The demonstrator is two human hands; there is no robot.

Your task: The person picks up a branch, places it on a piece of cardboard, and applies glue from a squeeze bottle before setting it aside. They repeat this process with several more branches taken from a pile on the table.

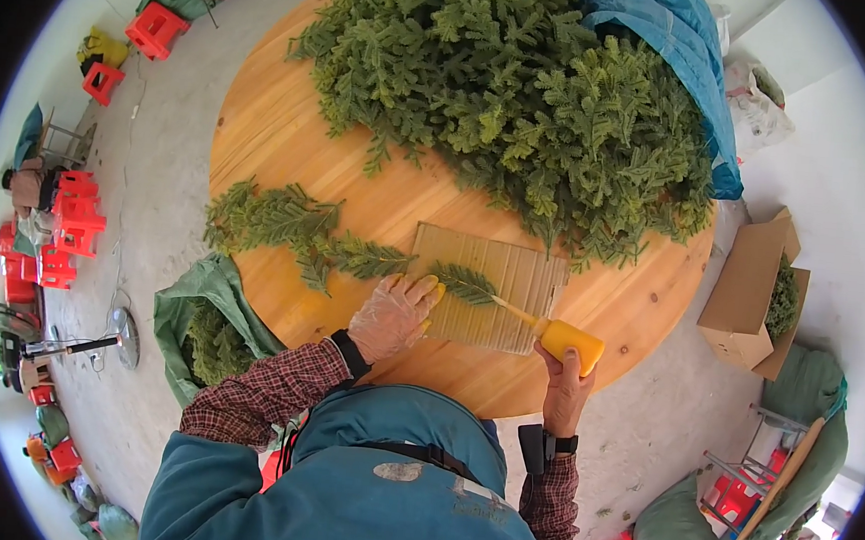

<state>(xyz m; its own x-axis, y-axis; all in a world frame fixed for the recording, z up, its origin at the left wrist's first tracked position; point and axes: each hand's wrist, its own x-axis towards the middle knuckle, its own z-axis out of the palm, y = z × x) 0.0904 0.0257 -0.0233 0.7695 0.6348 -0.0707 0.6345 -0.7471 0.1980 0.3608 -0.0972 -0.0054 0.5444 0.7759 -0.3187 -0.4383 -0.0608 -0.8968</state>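
Note:
My left hand (pixel 392 317), in a clear plastic glove with yellow-stained fingertips, rests at the left edge of a corrugated cardboard piece (pixel 449 321). Its fingers are closed at the near end of a green artificial fir sprig (pixel 464 284), which lies over the cardboard. In my bare right hand (pixel 567 388) is a yellow squeeze bottle (pixel 572 346), tilted so its narrow nozzle reaches the sprig's right tip. Left of the cardboard, more sprigs (pixel 290 222) lie on the round wooden table (pixel 377 206); one reaches my left fingers.
A big heap of fir sprigs (pixel 505 94) covers the table's far side, beside a blue sheet (pixel 707 79). A green sack (pixel 215 300) of sprigs sits against the left table edge. An open carton (pixel 742 292) stands on the right. Red stools (pixel 78 210) line the left.

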